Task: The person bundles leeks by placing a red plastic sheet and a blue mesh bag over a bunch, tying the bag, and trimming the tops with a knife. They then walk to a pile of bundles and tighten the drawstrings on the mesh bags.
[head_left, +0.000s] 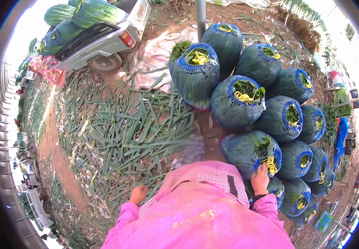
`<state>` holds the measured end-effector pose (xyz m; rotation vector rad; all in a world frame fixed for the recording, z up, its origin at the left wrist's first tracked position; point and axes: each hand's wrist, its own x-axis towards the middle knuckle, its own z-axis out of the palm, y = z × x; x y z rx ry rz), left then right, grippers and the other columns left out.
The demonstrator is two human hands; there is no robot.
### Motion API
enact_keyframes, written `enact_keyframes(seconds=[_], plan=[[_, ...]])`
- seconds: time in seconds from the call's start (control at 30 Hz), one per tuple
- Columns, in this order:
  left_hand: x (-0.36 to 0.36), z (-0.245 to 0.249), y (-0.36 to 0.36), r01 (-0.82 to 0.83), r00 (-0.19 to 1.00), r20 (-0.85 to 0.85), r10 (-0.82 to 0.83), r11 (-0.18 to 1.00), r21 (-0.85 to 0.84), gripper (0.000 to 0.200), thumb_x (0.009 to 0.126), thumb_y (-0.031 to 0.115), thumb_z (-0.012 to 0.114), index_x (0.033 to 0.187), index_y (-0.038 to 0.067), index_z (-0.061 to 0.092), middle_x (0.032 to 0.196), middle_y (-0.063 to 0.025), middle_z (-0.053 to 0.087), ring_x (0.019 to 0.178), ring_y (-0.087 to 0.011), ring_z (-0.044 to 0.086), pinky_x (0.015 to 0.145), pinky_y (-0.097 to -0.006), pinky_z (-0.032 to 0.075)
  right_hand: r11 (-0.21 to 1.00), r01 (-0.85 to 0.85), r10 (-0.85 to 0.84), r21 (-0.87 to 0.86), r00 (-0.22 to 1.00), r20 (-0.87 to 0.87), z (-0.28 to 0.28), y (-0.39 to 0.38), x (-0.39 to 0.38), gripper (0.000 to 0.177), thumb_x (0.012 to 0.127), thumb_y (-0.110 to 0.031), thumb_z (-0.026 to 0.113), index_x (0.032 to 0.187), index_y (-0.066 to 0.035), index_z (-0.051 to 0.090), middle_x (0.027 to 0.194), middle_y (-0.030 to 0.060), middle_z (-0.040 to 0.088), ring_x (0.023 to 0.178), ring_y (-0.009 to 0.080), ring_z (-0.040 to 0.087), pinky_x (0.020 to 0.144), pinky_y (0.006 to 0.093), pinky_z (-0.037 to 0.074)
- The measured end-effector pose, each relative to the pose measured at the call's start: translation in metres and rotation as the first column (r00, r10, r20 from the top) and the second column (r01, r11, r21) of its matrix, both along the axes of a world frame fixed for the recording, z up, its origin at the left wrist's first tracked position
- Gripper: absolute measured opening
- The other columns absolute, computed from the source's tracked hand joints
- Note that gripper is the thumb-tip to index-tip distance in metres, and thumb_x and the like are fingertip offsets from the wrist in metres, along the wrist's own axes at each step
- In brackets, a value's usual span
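My right hand [260,179] reaches to the near rim of a bulging bundle [242,151] wrapped in long green leaves. Its fingers are stretched out and rest beside the yellow cord [272,165] at the bundle's mouth. Blue netting is laced round that mouth, and cut greens [263,146] show inside. On the other side, my left hand [138,194] hangs low over the leaf-strewn ground, its fingers curled in with nothing visible in them. Between the hands, my pink top and checked cloth fill the lower middle.
Several similar bundles [235,101] stand packed together on the right. Loose long leaves [134,124] cover the ground at left. A metal post [200,18] rises behind the bundles. At upper left, a pickup truck [104,45] carries more green bundles [98,14].
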<state>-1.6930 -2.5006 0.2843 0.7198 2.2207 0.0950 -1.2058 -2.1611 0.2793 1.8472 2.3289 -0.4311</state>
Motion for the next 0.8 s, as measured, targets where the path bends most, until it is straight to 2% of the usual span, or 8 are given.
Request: enact_keyframes(seconds=[0.13,0.2,0.37,0.47,0.57,0.67,0.8], plan=[[-0.032,0.026,0.011,0.063,0.988,-0.139,-0.066,0.998,-0.026,0.025,0.082,0.026,0.057,0.097,0.009,0.067,0.090,-0.0195,0.066,0.088,-0.0380,0.062,0.077,-0.0441,0.049,1.000,-0.001,-0.001,-0.031,0.999,-0.053,0.007,0.003,0.008,0.050,0.074,-0.011,0.061,0.121,0.004,0.049,0.139,0.0232,0.038,0.130,0.0380,0.036,0.102,0.0402,0.038],[-0.038,0.059,0.049,0.092,0.979,-0.187,-0.087,0.996,0.017,0.024,0.082,0.024,0.056,0.098,0.009,0.066,0.088,-0.0190,0.066,0.086,-0.0374,0.063,0.075,-0.0435,0.050,0.999,-0.034,0.033,-0.025,0.998,-0.054,0.005,0.006,0.010,0.051,0.074,-0.011,0.062,0.121,0.004,0.049,0.139,0.0228,0.039,0.130,0.0381,0.036,0.103,0.0403,0.037],[-0.039,0.096,0.128,0.122,0.980,-0.168,-0.105,0.988,0.095,0.023,0.083,0.021,0.057,0.099,0.006,0.065,0.089,-0.0183,0.066,0.086,-0.0361,0.063,0.075,-0.0417,0.049,0.999,0.042,-0.044,-0.015,0.987,-0.154,0.005,0.004,0.006,0.050,0.074,-0.010,0.060,0.120,0.006,0.049,0.139,0.0247,0.038,0.130,0.0395,0.035,0.105,0.0413,0.034],[-0.023,0.120,0.147,0.108,0.985,-0.149,-0.086,0.984,0.142,0.023,0.083,0.020,0.057,0.100,0.005,0.064,0.091,-0.0175,0.066,0.088,-0.0347,0.063,0.077,-0.0402,0.049,0.999,0.038,-0.041,-0.029,0.995,-0.093,0.004,0.005,0.001,0.050,0.074,-0.011,0.060,0.119,0.007,0.048,0.139,0.0253,0.037,0.130,0.0409,0.035,0.105,0.0414,0.034],[-0.014,0.127,0.136,0.105,0.987,-0.140,-0.080,0.977,0.184,0.022,0.083,0.018,0.058,0.100,0.006,0.064,0.093,-0.0177,0.066,0.089,-0.0358,0.063,0.078,-0.0410,0.049,0.997,0.021,-0.027,-0.073,0.997,-0.075,0.004,0.011,-0.001,0.050,0.074,-0.013,0.061,0.117,0.009,0.049,0.139,0.0270,0.036,0.129,0.0420,0.034,0.105,0.0416,0.035],[-0.012,0.099,0.087,0.074,0.991,-0.114,-0.065,0.994,0.076,0.022,0.082,0.019,0.058,0.099,0.007,0.065,0.093,-0.0182,0.066,0.089,-0.0366,0.062,0.077,-0.0422,0.049,0.994,0.014,-0.017,-0.109,1.000,-0.026,0.011,0.017,-0.007,0.048,0.073,-0.013,0.061,0.115,0.010,0.050,0.138,0.0269,0.037,0.128,0.0422,0.035,0.104,0.0416,0.036],[0.004,0.082,0.049,0.149,0.984,-0.084,-0.159,0.982,-0.113,0.022,0.081,0.023,0.057,0.097,0.009,0.066,0.091,-0.0184,0.066,0.088,-0.0365,0.062,0.077,-0.0448,0.049,0.992,0.011,-0.010,-0.122,1.000,0.009,0.003,0.016,-0.003,0.047,0.075,-0.014,0.060,0.115,0.009,0.051,0.138,0.0267,0.037,0.128,0.0424,0.036,0.105,0.0424,0.034]])
